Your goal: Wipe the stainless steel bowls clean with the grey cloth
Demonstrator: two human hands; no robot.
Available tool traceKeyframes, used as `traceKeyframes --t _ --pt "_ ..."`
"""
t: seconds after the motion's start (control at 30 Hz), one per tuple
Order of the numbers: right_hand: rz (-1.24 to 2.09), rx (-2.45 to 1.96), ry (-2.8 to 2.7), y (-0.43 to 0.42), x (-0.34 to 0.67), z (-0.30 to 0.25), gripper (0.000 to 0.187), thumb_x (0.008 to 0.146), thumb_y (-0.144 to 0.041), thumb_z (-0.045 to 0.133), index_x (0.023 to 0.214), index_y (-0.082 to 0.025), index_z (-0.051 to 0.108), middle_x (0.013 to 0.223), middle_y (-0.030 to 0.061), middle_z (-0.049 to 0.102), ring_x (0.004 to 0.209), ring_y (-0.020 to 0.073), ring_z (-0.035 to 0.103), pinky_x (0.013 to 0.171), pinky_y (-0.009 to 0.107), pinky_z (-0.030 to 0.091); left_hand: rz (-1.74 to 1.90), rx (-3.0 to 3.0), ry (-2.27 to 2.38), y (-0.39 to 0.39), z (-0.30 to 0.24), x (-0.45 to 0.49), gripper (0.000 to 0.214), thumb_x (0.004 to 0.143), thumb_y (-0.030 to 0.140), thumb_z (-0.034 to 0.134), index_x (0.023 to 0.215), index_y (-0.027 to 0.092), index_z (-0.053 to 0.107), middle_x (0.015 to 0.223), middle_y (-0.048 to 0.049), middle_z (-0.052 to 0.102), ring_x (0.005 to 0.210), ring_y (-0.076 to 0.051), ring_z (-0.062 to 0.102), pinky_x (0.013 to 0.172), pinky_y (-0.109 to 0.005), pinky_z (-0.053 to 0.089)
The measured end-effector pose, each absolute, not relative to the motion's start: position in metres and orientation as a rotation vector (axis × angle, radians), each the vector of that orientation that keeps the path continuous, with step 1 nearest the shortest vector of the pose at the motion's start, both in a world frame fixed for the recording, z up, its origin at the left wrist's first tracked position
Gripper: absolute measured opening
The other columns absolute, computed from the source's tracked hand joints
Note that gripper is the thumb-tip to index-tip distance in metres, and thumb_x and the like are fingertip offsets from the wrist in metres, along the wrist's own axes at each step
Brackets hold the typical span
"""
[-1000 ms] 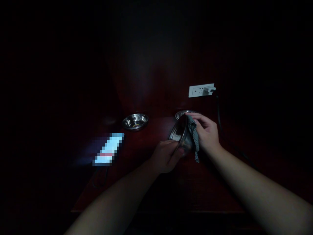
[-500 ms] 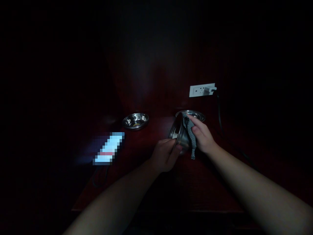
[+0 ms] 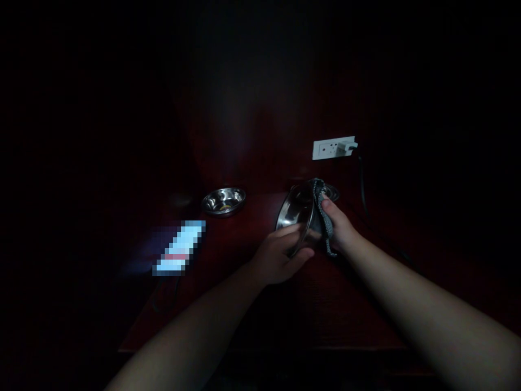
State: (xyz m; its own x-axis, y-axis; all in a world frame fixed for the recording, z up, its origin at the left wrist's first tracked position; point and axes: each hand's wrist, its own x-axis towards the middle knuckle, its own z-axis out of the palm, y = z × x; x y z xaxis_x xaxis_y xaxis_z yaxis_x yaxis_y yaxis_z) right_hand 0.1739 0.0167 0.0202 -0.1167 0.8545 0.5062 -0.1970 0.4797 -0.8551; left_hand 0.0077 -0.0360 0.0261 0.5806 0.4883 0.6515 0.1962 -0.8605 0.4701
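My left hand grips the lower rim of a small steel bowl, which is tilted on its side with the opening toward the left. Pressed against the bowl's outer side is a grey cloth, held there by my right hand with closed fingers. Just behind the held bowl, another steel dish lies on the dark red wooden table, mostly hidden. A third steel bowl stands upright further left.
A glowing phone lies on the table at the left with a cable below it. A white wall socket with a plugged-in charger sits behind; its dark cord runs down to the right. The surroundings are very dark.
The bowl has tipped more toward the left and shifted slightly up. My right hand with the cloth has slid lower round the bowl's back, and my left thumb now lies along the rim.
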Motion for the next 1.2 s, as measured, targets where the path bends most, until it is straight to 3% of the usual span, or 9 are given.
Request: traceKeyframes --t 0.17,0.3,0.5,0.73,1.0,1.2 --pt "0.773 -0.488 -1.602 0.008 0.18 0.03 0.07 0.07 -0.062 0.059 0.127 -0.025 0.047 0.127 0.0076 0.055 0.115 0.03 0.053 0.098 0.048 0.04 1.028 2.478 0.603 -0.041 0.027 0.012 0.036 0.083 0.026 0.05 0.117 0.019 0.05 0.123 -0.0105 0.054 0.113 -0.023 0.053 0.096 -0.042 0.045" --pt "0.364 -0.486 -1.908 0.002 0.179 0.041 0.084 0.061 -0.059 0.069 0.132 -0.023 0.044 0.133 0.011 0.048 0.123 0.033 0.044 0.105 0.051 0.03 1.135 2.393 0.566 -0.043 0.021 0.012 0.045 0.078 0.033 0.056 0.119 0.015 0.046 0.119 -0.0127 0.056 0.109 -0.025 0.055 0.092 -0.042 0.046" --pt "0.01 -0.435 -1.986 -0.004 0.179 0.047 0.1 0.05 -0.055 0.076 0.137 -0.025 0.038 0.138 0.0126 0.039 0.125 0.0368 0.039 0.105 0.056 0.029 1.337 2.185 0.344 -0.042 0.015 0.013 0.062 0.07 0.042 0.065 0.121 0.015 0.044 0.111 -0.013 0.058 0.104 -0.027 0.056 0.09 -0.043 0.045" --pt "-0.121 -0.44 -2.107 -0.011 0.175 0.051 0.09 0.058 -0.044 0.074 0.138 -0.028 0.036 0.145 0.0111 0.029 0.131 0.0392 0.029 0.103 0.061 0.028 1.607 2.007 0.575 -0.044 0.014 0.014 0.028 0.085 0.043 0.047 0.089 0.017 0.055 0.079 -0.0032 0.059 0.069 -0.014 0.054 0.064 -0.028 0.046" --pt "-0.086 -0.468 -2.075 -0.011 0.176 0.049 0.087 0.062 -0.045 0.071 0.139 -0.029 0.035 0.148 0.0095 0.025 0.133 0.0385 0.026 0.104 0.061 0.026 1.604 2.056 0.717 -0.047 0.012 0.017 0.023 0.091 0.035 0.038 0.09 0.016 0.052 0.076 -0.003 0.058 0.067 -0.013 0.053 0.063 -0.027 0.045" --pt "0.01 -0.506 -2.018 -0.014 0.172 0.046 0.065 0.08 -0.05 0.05 0.139 -0.025 0.036 0.15 0.0081 0.022 0.135 0.0354 0.024 0.106 0.059 0.025 1.49 2.114 0.828 -0.046 0.016 0.017 0.025 0.091 0.036 0.038 0.1 0.016 0.051 0.083 -0.0053 0.062 0.072 -0.015 0.057 0.066 -0.029 0.047"
